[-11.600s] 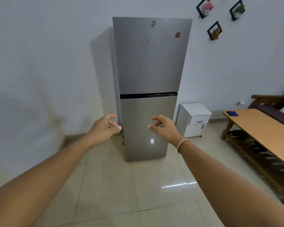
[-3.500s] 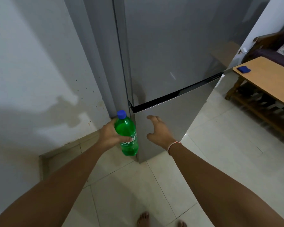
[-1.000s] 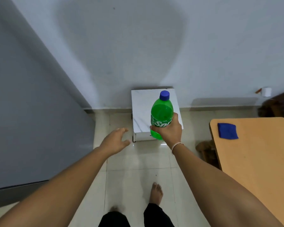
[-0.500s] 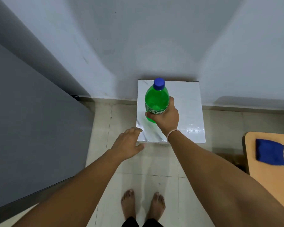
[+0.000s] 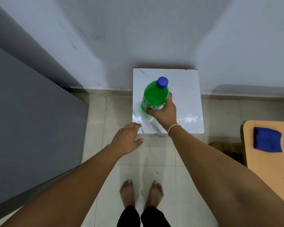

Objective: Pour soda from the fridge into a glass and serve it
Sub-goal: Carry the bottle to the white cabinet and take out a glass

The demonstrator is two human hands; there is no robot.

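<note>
A green soda bottle with a blue cap stands upright over the top of a small white cabinet against the wall. My right hand grips the bottle low on its label side. I cannot tell whether the bottle's base touches the cabinet top. My left hand hovers empty with fingers apart at the cabinet's front left corner. The grey fridge fills the left side, its doors shut. No glass is in view.
A wooden table comes in at the right edge with a folded blue cloth on it. A dark wooden piece sits on the floor between table and cabinet. My bare feet stand on pale floor tiles.
My right hand has carried the bottle lower onto the cabinet top. My left hand has stayed by the front left corner. The view has moved closer and tilted down.
</note>
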